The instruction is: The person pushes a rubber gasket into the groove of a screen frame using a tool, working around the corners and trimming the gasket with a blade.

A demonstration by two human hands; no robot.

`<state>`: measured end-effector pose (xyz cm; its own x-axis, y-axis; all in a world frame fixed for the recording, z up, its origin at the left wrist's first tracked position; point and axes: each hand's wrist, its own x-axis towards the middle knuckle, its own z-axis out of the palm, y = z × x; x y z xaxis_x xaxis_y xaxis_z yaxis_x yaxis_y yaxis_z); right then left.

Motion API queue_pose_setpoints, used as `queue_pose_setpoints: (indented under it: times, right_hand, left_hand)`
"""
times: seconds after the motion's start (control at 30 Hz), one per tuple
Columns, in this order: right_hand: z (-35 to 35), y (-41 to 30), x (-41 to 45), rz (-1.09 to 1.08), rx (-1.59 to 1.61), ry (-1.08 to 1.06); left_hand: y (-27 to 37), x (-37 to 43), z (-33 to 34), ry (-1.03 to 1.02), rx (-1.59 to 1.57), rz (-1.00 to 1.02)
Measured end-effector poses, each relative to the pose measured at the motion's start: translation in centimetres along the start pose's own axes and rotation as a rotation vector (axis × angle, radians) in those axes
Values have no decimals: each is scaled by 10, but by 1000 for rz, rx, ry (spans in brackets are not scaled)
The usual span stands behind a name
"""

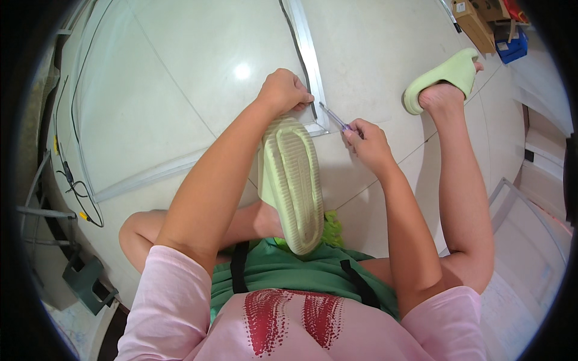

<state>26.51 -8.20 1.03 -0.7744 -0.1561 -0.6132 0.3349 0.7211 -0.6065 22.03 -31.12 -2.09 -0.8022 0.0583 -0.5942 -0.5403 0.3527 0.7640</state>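
Observation:
My left hand (pixel 289 92) pinches a dark rubber strip (pixel 301 58) between thumb and finger, near the corner of a white metal frame (pixel 312 58). The strip runs along the frame's side, its loose end reaching down towards the corner. In my right hand (pixel 368 142) is a screwdriver (pixel 334 115) with a purple handle; its thin shaft points up and left, and the tip is over or beside the frame's edge; whether it touches cannot be told. The frame lies flat on the tiled floor, with mesh or a clear sheet inside it.
A pale green slipper (pixel 295 180), sole up, is on my folded left foot beside the frame's corner. The other slipper (pixel 445 81) is on my right foot. Cables (pixel 67 173) lie at left. Cardboard boxes (pixel 474 27) and a blue box (pixel 511 46) stand at upper right.

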Motion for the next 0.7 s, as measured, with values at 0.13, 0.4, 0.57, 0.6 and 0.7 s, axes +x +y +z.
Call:
queue_pose_setpoints:
  times: [0.13,0.4,0.57,0.6,0.7]
  right_hand:
    - [-3,-8,-13,-111,-210,-1]
    - [-12,-25,-9,-260,-487,-69]
    - [-20,-28,-2,-285,-582,-96]
    - [-22,-28,-1,-291,-595,-101]
    - [-26,-32,1,-293,-622,-127]
  left_hand:
    - [5,-2,1,-16,21,-23]
    - [14,-8,0,-100,146,-59]
    - [20,-7,3,-186,83,-116]
    - [20,-6,4,-177,98,-135]
    - [20,-5,5,-171,111,-167]
